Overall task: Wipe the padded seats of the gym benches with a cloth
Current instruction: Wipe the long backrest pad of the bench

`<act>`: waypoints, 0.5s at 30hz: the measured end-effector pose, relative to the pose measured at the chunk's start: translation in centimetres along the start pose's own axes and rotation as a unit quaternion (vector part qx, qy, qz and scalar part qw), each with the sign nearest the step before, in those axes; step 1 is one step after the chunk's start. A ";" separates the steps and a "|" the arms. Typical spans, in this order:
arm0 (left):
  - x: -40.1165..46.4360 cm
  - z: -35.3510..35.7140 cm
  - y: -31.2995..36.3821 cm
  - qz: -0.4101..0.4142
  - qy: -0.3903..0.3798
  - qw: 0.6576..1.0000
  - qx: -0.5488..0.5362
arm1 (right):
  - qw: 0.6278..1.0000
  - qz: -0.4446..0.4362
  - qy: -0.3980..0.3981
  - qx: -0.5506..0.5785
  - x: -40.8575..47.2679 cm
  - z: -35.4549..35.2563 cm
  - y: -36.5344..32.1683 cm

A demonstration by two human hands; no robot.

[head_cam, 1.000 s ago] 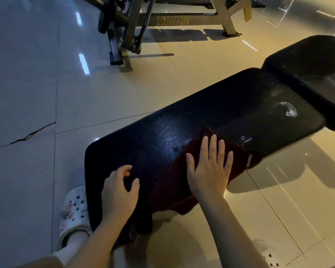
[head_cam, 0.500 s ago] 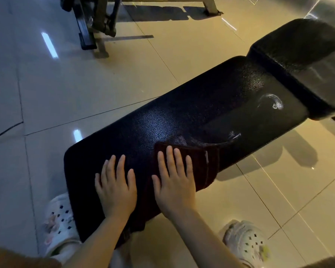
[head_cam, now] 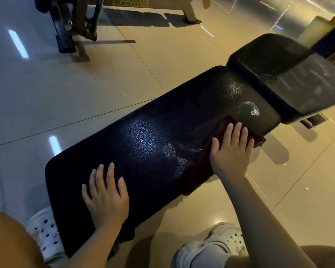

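A long black padded bench pad (head_cam: pixel 143 136) runs from lower left to upper right, with a second shorter pad (head_cam: pixel 275 62) beyond it. A dark red cloth (head_cam: pixel 199 171) lies over the pad's right edge. My right hand (head_cam: pixel 230 151) presses flat on the cloth with straight fingers, just short of a whitish smear (head_cam: pixel 249 109) near the pad's far end. My left hand (head_cam: pixel 106 196) rests flat on the bare pad near its close end.
Glossy beige floor tiles (head_cam: pixel 56 89) surround the bench. The metal frame of another gym machine (head_cam: pixel 74 26) stands at the top left. My two white perforated shoes (head_cam: pixel 45 231) (head_cam: pixel 220 240) stand on either side of the bench's close end.
My right hand has slid the cloth away from me along the pad toward the smear. My left hand has stayed flat near the close end.
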State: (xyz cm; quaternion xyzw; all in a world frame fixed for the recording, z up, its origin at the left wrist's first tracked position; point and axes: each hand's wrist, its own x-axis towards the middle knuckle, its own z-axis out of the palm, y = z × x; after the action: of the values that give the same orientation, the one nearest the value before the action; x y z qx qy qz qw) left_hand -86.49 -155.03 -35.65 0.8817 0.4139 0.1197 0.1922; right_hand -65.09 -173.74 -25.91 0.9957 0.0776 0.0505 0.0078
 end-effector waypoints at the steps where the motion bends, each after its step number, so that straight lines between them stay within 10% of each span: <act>1: 0.0 0.0 0.1 0.001 -0.001 1.000 0.000 | 1.000 -0.002 0.005 0.002 -0.2 0.3 -1.0; 9: 0.2 0.3 -0.3 -0.011 -0.012 1.000 0.007 | 0.967 -0.251 -0.035 0.030 -10.0 3.8 -10.6; 15: 0.3 0.6 -0.2 -0.005 -0.031 1.000 0.005 | 0.984 -0.175 0.011 0.034 -5.8 3.3 -6.4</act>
State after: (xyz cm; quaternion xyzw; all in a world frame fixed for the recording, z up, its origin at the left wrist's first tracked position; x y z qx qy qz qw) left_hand -86.20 -154.87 -36.26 0.8839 0.4126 0.0898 0.2010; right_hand -71.45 -168.30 -29.87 0.9658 0.2525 0.0564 -0.0178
